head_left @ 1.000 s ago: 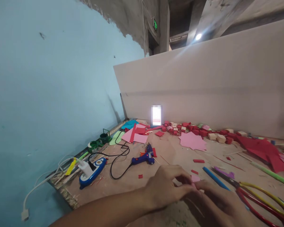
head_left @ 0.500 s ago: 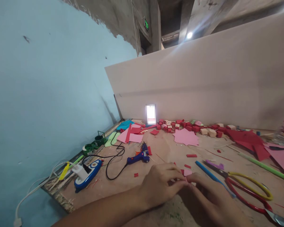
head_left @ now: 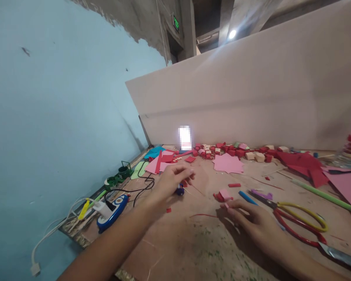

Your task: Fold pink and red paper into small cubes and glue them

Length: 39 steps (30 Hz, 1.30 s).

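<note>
My left hand hovers over the blue glue gun, fingers loosely spread, holding nothing that I can see. It hides most of the gun. My right hand lies on the brown tabletop, fingers pinched around a small pale piece whose nature I cannot make out. Just beyond its fingertips sits a small pink and red folded paper piece. A thin red strip lies between the two hands.
Red-and-yellow scissors and a blue pen lie right of my right hand. A blue power strip with cables sits at the left edge. Pink and red paper sheets and small blocks line the white back panel.
My hands have parted. The left hand moved away from the pink piece, forward and left over the glue gun. The right hand stays low near the piece, which now rests on the table.
</note>
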Each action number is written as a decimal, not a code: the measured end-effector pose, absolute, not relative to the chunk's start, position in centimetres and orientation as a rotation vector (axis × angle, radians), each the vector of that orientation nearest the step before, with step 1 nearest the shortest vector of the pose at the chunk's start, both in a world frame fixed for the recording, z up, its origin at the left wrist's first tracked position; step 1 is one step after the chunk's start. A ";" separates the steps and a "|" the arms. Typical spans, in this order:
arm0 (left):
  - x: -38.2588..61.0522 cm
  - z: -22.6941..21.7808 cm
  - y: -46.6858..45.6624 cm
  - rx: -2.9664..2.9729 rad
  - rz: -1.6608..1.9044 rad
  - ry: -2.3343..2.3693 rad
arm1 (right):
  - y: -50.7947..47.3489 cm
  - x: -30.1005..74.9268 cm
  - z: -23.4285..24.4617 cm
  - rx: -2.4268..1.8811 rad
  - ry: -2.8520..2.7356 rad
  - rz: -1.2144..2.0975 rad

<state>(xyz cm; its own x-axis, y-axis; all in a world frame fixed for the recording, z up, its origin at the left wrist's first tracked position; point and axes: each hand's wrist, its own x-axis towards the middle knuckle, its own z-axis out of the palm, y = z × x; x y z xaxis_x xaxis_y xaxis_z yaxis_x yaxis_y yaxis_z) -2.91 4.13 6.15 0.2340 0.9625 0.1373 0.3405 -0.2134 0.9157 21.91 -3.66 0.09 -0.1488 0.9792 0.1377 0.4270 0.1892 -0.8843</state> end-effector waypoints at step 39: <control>-3.8 2.5 1.2 1.487 0.540 1.017 | -4.5 21.8 -0.5 -1.145 -1.637 1.071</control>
<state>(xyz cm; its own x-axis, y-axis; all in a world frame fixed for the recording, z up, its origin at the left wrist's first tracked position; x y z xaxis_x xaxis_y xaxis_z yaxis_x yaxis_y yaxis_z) -3.79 1.17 2.49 0.5106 0.8314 -0.2191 0.2847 0.0769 0.9555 21.82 -4.51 -0.47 -0.2226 0.9613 0.1622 0.2364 0.2146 -0.9476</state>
